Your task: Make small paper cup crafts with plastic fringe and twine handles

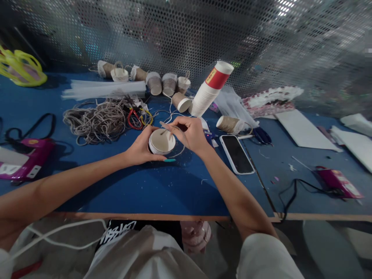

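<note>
My left hand [143, 146] is wrapped round a white paper cup [162, 142], its open mouth turned up toward me. At the cup's rim my right hand [188, 133] pinches a thin grey-brown cord [180, 152], one end of which reaches into the cup while a loop hangs on the right side. A tangled heap of similar cord [95, 120] lies to the left, beside scissors with red and yellow handles [136, 118]. Behind my hands leans a tall stack of white paper cups [205, 93]. The cup's far side and my left fingertips are partly hidden.
Several cord-wrapped cups [154, 83] line the back by a perforated metal screen [174, 35]. A phone [236, 154] lies on the right, near dark blue scissors [262, 135] and white board [306, 130]. Purple corded devices [36, 159] sit on both sides of the blue table [174, 193].
</note>
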Demonstrator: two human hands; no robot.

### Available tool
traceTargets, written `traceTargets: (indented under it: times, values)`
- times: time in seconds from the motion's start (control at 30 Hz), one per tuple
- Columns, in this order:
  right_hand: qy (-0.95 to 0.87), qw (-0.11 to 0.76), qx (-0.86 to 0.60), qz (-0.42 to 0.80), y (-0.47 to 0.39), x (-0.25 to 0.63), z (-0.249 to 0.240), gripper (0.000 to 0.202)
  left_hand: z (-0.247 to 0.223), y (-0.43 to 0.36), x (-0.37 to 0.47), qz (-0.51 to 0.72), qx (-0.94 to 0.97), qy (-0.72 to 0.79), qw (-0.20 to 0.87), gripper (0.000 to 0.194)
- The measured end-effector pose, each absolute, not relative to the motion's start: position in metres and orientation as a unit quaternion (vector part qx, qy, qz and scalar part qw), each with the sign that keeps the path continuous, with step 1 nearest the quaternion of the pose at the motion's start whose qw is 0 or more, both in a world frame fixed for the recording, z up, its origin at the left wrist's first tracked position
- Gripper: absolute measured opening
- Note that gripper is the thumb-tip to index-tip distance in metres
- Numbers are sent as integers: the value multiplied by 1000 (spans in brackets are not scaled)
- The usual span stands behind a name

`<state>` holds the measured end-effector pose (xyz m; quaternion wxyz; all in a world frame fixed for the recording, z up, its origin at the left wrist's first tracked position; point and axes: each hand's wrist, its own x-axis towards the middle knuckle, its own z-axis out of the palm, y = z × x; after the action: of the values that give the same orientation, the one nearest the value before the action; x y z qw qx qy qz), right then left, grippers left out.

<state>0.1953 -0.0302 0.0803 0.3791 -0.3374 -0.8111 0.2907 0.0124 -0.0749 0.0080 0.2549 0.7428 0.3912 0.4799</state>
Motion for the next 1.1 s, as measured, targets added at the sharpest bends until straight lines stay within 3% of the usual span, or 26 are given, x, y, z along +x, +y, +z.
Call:
traceTargets:
  times: [0.67, 1.1]
  values:
    - [-896, 289, -325, -85, -31, 195, 81, 30, 7, -74, 13, 482, 744, 393, 244, 81]
    - [-917, 254, -304, -39, -29, 192, 76, 27, 6, -72, 10, 479, 741, 374, 285, 86]
